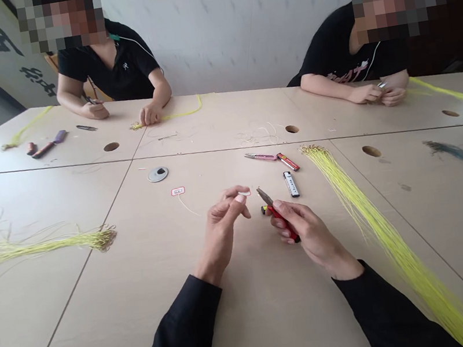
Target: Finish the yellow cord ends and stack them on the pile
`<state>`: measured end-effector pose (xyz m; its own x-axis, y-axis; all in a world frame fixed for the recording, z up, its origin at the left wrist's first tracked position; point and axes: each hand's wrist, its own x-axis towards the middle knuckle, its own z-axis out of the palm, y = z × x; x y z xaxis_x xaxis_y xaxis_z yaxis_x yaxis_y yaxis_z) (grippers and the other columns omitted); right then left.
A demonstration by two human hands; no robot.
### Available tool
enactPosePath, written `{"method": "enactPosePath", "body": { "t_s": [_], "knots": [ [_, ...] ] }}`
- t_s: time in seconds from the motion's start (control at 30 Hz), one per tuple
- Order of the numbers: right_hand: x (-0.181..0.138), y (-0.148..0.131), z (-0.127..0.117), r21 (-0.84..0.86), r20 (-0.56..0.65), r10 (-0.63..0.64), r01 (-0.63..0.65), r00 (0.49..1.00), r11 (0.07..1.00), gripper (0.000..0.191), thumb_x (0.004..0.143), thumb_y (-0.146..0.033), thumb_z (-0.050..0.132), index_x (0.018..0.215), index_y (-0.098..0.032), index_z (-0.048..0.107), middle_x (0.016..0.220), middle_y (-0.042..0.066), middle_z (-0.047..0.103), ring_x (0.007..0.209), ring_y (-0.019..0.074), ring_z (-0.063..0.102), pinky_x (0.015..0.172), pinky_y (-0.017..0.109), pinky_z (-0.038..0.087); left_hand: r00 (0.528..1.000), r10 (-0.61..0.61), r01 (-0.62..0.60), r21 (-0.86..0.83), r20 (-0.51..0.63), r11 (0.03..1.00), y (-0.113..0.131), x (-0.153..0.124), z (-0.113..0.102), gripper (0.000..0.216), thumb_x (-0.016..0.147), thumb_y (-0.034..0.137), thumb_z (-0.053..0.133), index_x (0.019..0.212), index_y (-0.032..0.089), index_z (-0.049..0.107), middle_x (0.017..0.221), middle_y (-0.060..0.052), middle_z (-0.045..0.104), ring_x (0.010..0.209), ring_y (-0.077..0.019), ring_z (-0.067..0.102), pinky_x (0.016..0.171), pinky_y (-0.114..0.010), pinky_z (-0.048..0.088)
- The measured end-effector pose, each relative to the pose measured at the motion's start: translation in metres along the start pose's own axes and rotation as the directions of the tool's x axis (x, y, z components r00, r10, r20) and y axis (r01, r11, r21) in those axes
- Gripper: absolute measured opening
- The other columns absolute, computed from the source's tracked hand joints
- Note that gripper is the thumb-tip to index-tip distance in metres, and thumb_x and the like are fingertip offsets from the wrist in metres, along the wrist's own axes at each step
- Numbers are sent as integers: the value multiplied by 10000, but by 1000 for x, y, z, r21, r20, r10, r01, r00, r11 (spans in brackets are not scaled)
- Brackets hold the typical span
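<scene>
My left hand [227,230] pinches a small white piece [242,197] between thumb and forefinger. My right hand [305,226] grips red-handled snips [281,218], their metal jaws [265,196] pointing up and left, close to that white piece but apart from it. Just beyond the hands lie a black-and-silver lighter [291,184], a red packet [288,161] and a pink-handled tool [260,157]. A long bundle of yellow-green wires [375,221] runs down the table to my right. A small red-edged label [177,191] with a thin white thread lies to my left.
A second yellow wire bundle [28,249] lies at the left. The pale table [245,318] has round grommet holes, including one [371,151] at the right, and a grey disc [158,174]. Two seated co-workers [109,69] [350,66] work with their hands across the table.
</scene>
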<state>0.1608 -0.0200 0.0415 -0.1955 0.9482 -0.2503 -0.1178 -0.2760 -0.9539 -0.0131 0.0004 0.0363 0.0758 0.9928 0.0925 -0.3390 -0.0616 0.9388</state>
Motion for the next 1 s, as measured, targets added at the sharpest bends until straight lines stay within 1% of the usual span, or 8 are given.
{"method": "enactPosePath", "body": {
  "t_s": [0.03, 0.1, 0.2, 0.27, 0.33, 0.5, 0.67, 1.0],
  "knots": [
    [0, -1, 1, 13, 3, 15, -15, 1000, 1000, 463, 862, -640, 614, 852, -177, 619, 678, -29, 373, 542, 93, 305, 451, 230, 238, 1000, 10, -11, -71, -15, 997, 2, 0, 0, 404, 883, 449, 648, 589, 176, 598, 999, -77, 683, 1004, -208, 588, 866, -311, 449],
    [-1, -1, 3, 50, 20, 51, -52, 999, 997, 448, 860, -625, 623, 842, -178, 617, 677, -31, 364, 540, 91, 293, 449, 227, 231, 1000, -25, 24, -216, -4, 976, 4, 1, 1, 415, 885, 481, 639, 602, 183, 580, 878, -70, 675, 975, -220, 608, 883, -346, 467],
    [-1, 1, 7, 147, 58, 108, -115, 992, 982, 425, 841, -598, 661, 833, -175, 616, 676, -35, 359, 536, 84, 277, 448, 218, 211, 995, -100, 95, -388, 6, 917, 4, 2, 4, 432, 871, 484, 665, 598, 185, 515, 587, 17, 442, 679, -144, 538, 723, -301, 472],
    [-1, 3, 10, 214, 76, 138, -152, 988, 965, 419, 826, -583, 687, 829, -170, 613, 680, -36, 363, 533, 77, 271, 446, 210, 196, 988, -150, 127, -461, -15, 878, 2, 3, 7, 450, 850, 441, 704, 581, 180, 456, 560, 51, 308, 564, -98, 406, 596, -254, 412],
    [-1, 4, 12, 258, 77, 167, -181, 983, 949, 415, 810, -570, 706, 824, -166, 612, 678, -37, 368, 526, 72, 268, 440, 204, 182, 980, -195, 151, -498, -37, 854, 0, 4, 10, 476, 833, 400, 731, 570, 179, 402, 560, 64, 247, 523, -79, 308, 527, -231, 347],
    [0, 4, 13, 321, 74, 240, -251, 968, 913, 429, 743, -561, 766, 792, -164, 609, 648, -45, 386, 495, 59, 269, 417, 192, 173, 976, -209, 155, -495, -55, 855, -6, 6, 12, 485, 809, 346, 761, 591, 183, 360, 557, 73, 244, 505, -66, 221, 488, -219, 273],
    [1, 2, 13, 390, 75, 300, -305, 951, 869, 449, 708, -548, 805, 780, -143, 625, 626, -51, 388, 484, 45, 267, 403, 177, 157, 983, -174, 133, -441, -53, 887, -8, 7, 10, 481, 828, 351, 748, 595, 181, 363, 564, 70, 282, 511, -62, 247, 507, -222, 279],
    [2, 2, 9, 443, 72, 337, -333, 939, 833, 408, 711, -484, 814, 785, -117, 650, 609, -54, 396, 473, 32, 270, 384, 165, 158, 987, -151, 116, -393, -60, 912, -11, 7, 13, 489, 813, 397, 757, 595, 181, 377, 559, 73, 304, 512, -61, 266, 508, -228, 268]
  ]
}}
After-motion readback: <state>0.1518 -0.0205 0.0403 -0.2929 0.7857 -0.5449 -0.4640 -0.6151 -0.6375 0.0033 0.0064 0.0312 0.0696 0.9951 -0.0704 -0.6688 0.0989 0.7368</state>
